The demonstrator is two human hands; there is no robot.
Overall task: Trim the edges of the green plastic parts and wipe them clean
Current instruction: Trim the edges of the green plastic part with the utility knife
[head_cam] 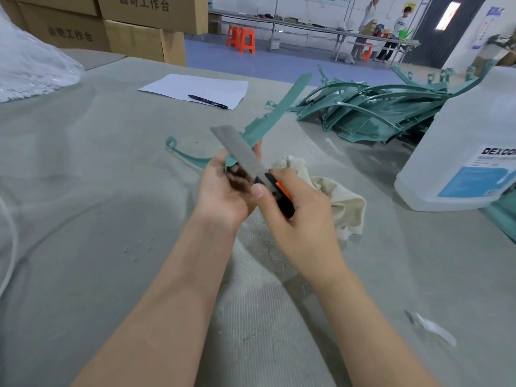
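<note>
Just left of the cloth (343,202), your left hand (220,188) curls its grip round the green part (268,121), your right hand (301,224) clasps the knife (240,152), blade crossing the part's edge, open counter (83,191) farther left.

Both slim bare forearms (173,289) are uncovered as far up as the shot goes. Bare left hand (223,188), bare right hand (301,219), with a short, neatly trimmed thumbnail (258,190) on the right one.

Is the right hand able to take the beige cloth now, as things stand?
Probably not at once: the cloth lies just beside the right hand with nothing between, but that hand grips the knife.
</note>
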